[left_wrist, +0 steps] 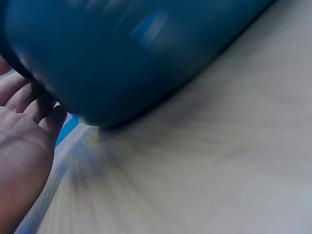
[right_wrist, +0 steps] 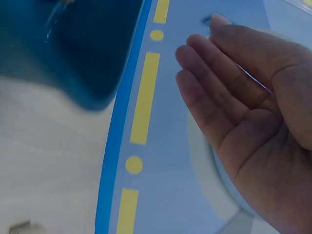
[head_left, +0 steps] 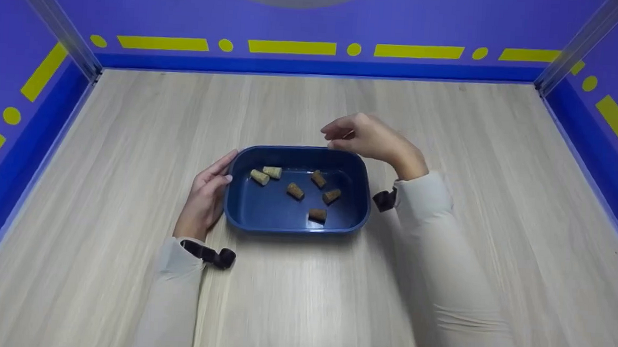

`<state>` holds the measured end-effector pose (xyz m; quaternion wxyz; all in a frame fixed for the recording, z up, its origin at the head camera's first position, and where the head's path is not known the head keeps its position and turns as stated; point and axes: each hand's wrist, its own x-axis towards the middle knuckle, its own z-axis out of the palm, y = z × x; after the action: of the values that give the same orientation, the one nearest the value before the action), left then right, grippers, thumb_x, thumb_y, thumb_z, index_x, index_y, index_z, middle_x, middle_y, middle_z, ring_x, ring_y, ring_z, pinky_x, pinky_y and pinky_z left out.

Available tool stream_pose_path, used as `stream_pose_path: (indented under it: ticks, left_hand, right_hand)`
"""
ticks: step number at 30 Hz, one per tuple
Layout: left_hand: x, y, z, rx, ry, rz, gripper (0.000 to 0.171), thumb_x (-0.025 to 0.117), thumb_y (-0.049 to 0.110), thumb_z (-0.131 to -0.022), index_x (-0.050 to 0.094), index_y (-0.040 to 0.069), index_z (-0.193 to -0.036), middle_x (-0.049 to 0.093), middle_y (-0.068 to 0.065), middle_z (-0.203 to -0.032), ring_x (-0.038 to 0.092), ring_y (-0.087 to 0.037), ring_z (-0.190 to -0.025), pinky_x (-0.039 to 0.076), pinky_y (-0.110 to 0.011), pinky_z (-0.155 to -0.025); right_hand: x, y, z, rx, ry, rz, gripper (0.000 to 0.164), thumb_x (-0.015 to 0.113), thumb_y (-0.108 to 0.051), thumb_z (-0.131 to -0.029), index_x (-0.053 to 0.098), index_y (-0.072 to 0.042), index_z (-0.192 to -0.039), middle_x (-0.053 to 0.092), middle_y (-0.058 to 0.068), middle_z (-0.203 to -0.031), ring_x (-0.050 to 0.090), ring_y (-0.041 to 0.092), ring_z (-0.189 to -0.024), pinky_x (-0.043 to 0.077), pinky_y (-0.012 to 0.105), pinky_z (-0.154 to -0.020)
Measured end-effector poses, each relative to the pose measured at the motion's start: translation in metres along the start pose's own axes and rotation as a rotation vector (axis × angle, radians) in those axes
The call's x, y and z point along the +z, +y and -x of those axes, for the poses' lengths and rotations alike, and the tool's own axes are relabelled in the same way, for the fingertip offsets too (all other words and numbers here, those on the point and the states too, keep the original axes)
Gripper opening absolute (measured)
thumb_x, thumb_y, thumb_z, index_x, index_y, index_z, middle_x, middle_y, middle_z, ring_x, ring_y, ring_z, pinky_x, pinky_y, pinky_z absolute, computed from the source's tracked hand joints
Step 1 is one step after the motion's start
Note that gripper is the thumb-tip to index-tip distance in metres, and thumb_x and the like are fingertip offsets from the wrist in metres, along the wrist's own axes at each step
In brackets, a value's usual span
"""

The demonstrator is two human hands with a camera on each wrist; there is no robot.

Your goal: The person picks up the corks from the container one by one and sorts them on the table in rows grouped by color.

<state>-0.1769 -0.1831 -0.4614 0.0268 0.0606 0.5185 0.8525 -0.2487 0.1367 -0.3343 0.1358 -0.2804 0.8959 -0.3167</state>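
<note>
Yellow-dashed purple panels (head_left: pixel 296 25) enclose the pale wood-grain table (head_left: pixel 280 290) carrying a rounded, dark-blue rectangular box (head_left: pixel 295 230) (blurred and cropped in both wrist views). By its far right corner, the empty right hand (head_left: pixel 375 140) bends its fingers side by side; the left hand (head_left: pixel 206 194) pinches the left rim. Inside lie two pale, tapered corks (head_left: pixel 259 177) and four brown corks (head_left: pixel 295 191).

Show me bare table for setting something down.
Bare tabletop lies left of the left hand and in front of the blue box between the sleeves. Crowded: inside the box, six corks; near its far-right corner, the right hand.
</note>
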Motion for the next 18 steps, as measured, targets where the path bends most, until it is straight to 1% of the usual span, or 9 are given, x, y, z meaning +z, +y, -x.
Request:
stream_pose_path:
  ticks: [4, 7, 10, 14, 18]
  left_hand:
    - [0.0, -0.001, -0.001, 0.001, -0.005, 0.006, 0.056, 0.039, -0.011, -0.087, 0.029, -0.015, -0.143, 0.048, -0.012, -0.145, 0.051, -0.007, -0.125, 0.045, -0.02, -0.1]
    - [0.0, -0.001, 0.0, -0.003, 0.006, -0.002, 0.057, 0.038, -0.011, -0.087, 0.03, -0.014, -0.143, 0.044, -0.015, -0.148, 0.05, -0.007, -0.126, 0.043, -0.02, -0.102]
    - [0.001, -0.001, 0.0, -0.007, 0.022, -0.006, 0.056, 0.038, -0.012, -0.087, 0.034, -0.012, -0.142, 0.038, -0.018, -0.151, 0.047, -0.009, -0.13, 0.042, -0.02, -0.103]
    - [0.002, 0.001, 0.001, -0.005, 0.025, -0.005, 0.055, 0.038, -0.012, -0.087, 0.038, -0.01, -0.141, 0.033, -0.021, -0.152, 0.043, -0.012, -0.133, 0.041, -0.02, -0.104]
    - [0.003, 0.002, 0.0, -0.006, 0.016, -0.006, 0.056, 0.038, -0.011, -0.087, 0.033, -0.012, -0.143, 0.035, -0.02, -0.152, 0.046, -0.009, -0.13, 0.042, -0.02, -0.103]
  right_hand:
    - [0.011, -0.009, -0.01, -0.034, -0.067, 0.019, 0.034, 0.065, -0.019, -0.091, 0.066, -0.007, -0.123, 0.07, 0.011, -0.116, 0.065, 0.023, -0.106, 0.053, 0.037, -0.092]
    - [0.019, -0.014, -0.018, -0.074, -0.117, 0.03, 0.036, 0.066, -0.018, -0.09, 0.065, -0.004, -0.123, 0.069, 0.013, -0.117, 0.065, 0.024, -0.107, 0.053, 0.037, -0.093]
    - [0.029, -0.016, -0.025, -0.104, -0.15, 0.036, 0.037, 0.067, -0.017, -0.089, 0.064, -0.001, -0.123, 0.069, 0.015, -0.117, 0.066, 0.025, -0.106, 0.053, 0.037, -0.093]
    - [0.041, -0.018, -0.033, -0.103, -0.183, 0.039, 0.038, 0.067, -0.016, -0.09, 0.063, 0.0, -0.124, 0.069, 0.015, -0.118, 0.066, 0.024, -0.106, 0.053, 0.036, -0.092]
    - [0.052, -0.019, -0.04, -0.068, -0.228, 0.023, 0.041, 0.066, -0.016, -0.09, 0.061, -0.001, -0.128, 0.067, 0.014, -0.122, 0.065, 0.023, -0.109, 0.053, 0.035, -0.093]
